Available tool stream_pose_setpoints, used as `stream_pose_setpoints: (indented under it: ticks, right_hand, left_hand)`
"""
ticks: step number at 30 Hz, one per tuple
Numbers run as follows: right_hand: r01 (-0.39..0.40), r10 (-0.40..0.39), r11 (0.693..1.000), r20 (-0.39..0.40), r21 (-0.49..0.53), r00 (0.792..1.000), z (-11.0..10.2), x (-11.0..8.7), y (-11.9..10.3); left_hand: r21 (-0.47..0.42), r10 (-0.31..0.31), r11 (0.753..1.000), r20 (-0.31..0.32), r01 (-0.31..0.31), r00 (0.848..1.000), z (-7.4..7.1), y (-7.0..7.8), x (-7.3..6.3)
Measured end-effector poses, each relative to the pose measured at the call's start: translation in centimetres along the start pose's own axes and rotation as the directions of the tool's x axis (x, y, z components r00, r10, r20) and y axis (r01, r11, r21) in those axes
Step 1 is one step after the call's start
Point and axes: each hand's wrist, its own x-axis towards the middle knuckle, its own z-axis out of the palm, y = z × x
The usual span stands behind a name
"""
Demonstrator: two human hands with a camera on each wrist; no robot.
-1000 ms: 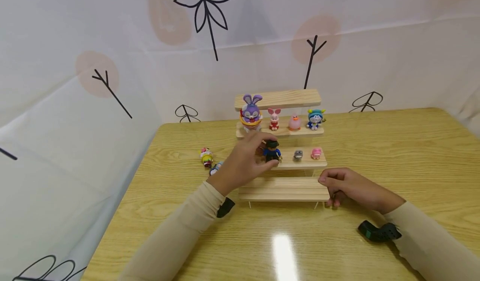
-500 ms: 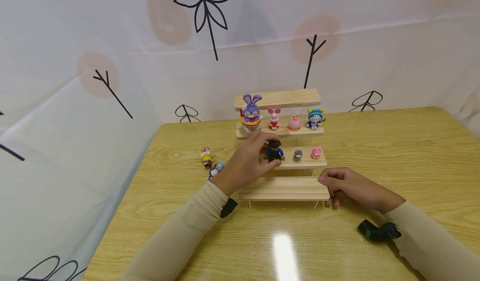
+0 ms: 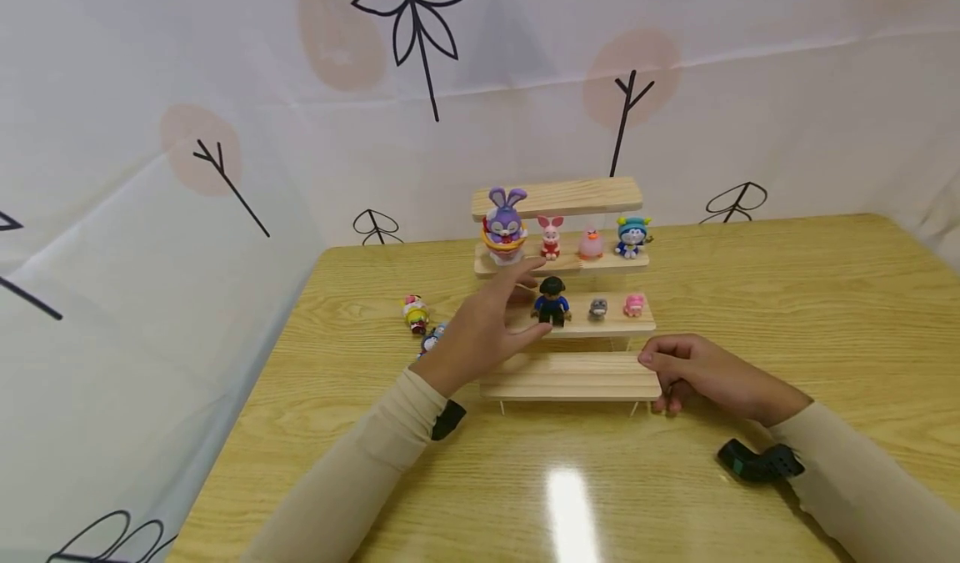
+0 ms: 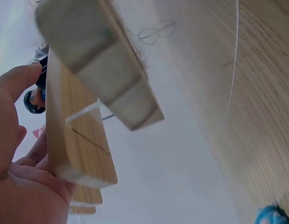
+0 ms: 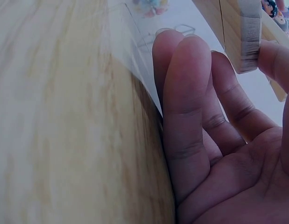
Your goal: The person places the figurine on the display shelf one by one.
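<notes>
A toy figure [image 3: 552,303] with a dark cap, blue top and black legs stands upright on the second-lowest board of the wooden display shelf [image 3: 570,386]. My left hand [image 3: 480,329] is around its left side, thumb low near the feet and fingers spread above and behind. A gap shows between the fingers and the figure in the head view. In the left wrist view, the thumb [image 4: 27,77] overlaps the figure's legs. My right hand [image 3: 697,371] holds the right end of the lowest board. In the right wrist view, its thumb [image 5: 274,60] touches the board's end.
Small grey [image 3: 597,309] and pink [image 3: 634,305] figures share that board. Above stand a purple rabbit [image 3: 506,225], a piglet [image 3: 551,238], a pink bird [image 3: 591,244] and a blue-hatted figure [image 3: 632,238]. A yellow figure [image 3: 416,314] and a blue one [image 3: 431,342] lie on the table, left.
The left hand slid the dark-capped figure slightly right along the board, then its fingers spread away from it. The right hand has stayed at the lowest board's end.
</notes>
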Motion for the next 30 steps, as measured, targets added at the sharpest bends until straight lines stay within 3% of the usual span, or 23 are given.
stream_pose_setpoints:
  ticks: [6,14,21,30]
  right_hand:
    - [-0.003,0.003,1.000,0.008,-0.007,1.000,-0.1,-0.1,-0.1]
    - [0.008,-0.008,1.000,0.006,-0.010,1.000,-0.2,0.2,-0.2]
    - [0.009,-0.009,1.000,0.018,-0.002,1.000,0.0,0.2,-0.1]
    - [0.007,-0.007,1.000,0.012,0.006,1.000,-0.1,0.2,0.1]
  left_hand:
    - [0.033,-0.014,0.999,-0.006,0.014,1.000,-0.9,-0.3,-0.8]
    - [0.041,-0.011,0.999,-0.084,0.015,0.996,-2.7,-1.1,-2.5]
    - [0.118,-0.039,0.991,-0.137,0.055,0.990,-4.1,-2.8,-4.4]
    - [0.092,-0.113,0.987,-0.155,0.129,0.981,-5.5,-5.3,-5.5]
